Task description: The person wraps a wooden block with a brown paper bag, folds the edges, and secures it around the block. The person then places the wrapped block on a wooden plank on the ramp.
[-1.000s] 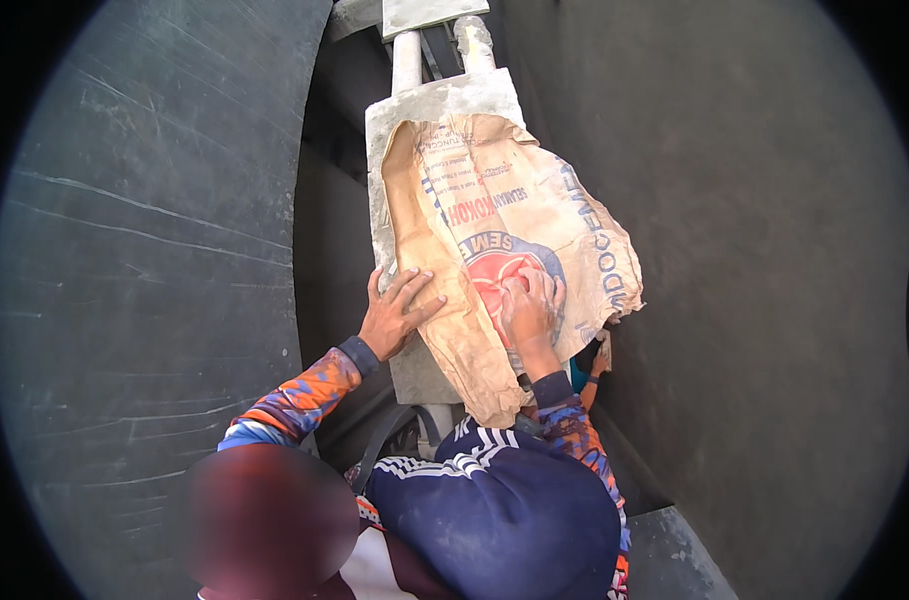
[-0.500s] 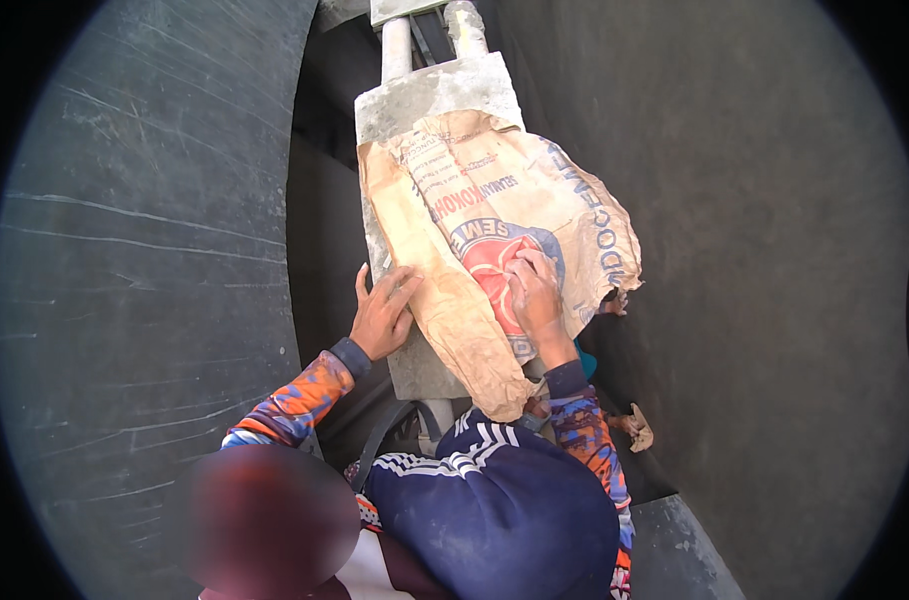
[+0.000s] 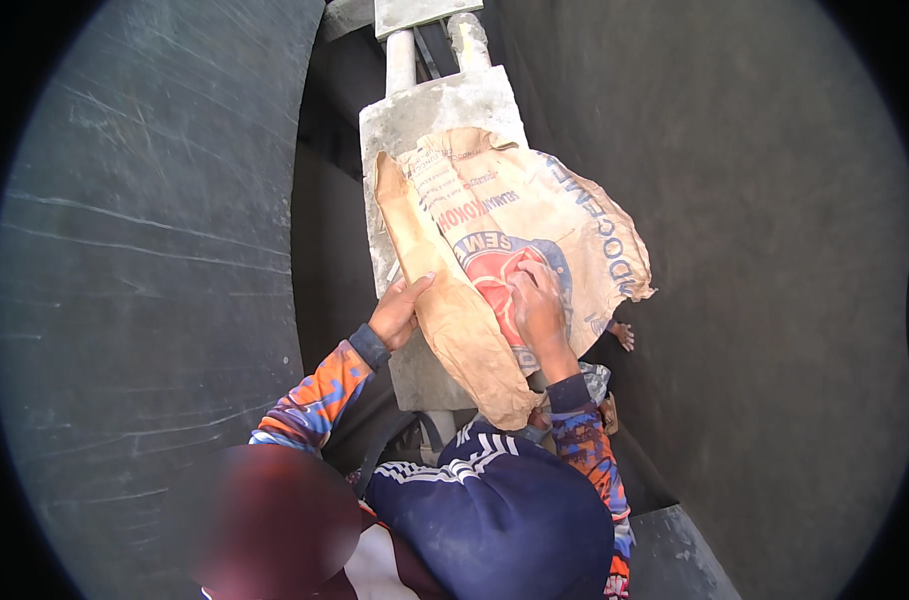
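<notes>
A brown paper cement sack (image 3: pixel 584 225), torn open and creased, lies over a pale concrete-like slab (image 3: pixel 444 105). Its left side is folded up into a long plain strip running toward my lap. My left hand (image 3: pixel 399 312) pinches the edge of that strip, thumb on top and fingers tucked beneath. On the red and blue emblem in the sack's middle rests my right hand (image 3: pixel 539 312), its fingers bent together and pressed to the paper. Whether they pinch up a crease is hard to see.
Beyond the slab are two pale round posts (image 3: pixel 401 60). A dark scratched sheet (image 3: pixel 144 260) rises at left, and a dark surface (image 3: pixel 764 300) spreads at right. Another person's hand (image 3: pixel 623 335) shows below the sack's right edge. My knee in navy trousers (image 3: pixel 494 510) is near.
My left hand has gone from spread fingers on the fold to gripping its edge. The sack has shifted slightly right and nearer. The other person's hand at right has opened out and moved lower.
</notes>
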A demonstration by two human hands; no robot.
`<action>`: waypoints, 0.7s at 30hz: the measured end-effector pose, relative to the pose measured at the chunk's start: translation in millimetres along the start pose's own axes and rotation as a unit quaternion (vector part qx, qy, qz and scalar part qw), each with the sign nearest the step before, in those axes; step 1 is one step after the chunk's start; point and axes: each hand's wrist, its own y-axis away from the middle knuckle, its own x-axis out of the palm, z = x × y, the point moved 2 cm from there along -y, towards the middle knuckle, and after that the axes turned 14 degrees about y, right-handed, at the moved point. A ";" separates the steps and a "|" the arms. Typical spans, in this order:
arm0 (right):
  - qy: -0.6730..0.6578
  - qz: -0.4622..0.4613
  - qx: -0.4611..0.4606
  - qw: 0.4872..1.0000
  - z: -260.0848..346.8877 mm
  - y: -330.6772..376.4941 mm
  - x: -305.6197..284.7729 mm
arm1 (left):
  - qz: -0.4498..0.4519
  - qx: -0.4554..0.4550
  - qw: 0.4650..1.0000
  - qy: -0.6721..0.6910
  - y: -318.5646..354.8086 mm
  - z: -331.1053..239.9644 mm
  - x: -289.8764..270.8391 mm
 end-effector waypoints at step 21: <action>-0.141 -0.107 0.320 0.931 -163.6 31.7 -142.0 | 0.248 0.189 0.941 0.129 41.7 29.9 21.0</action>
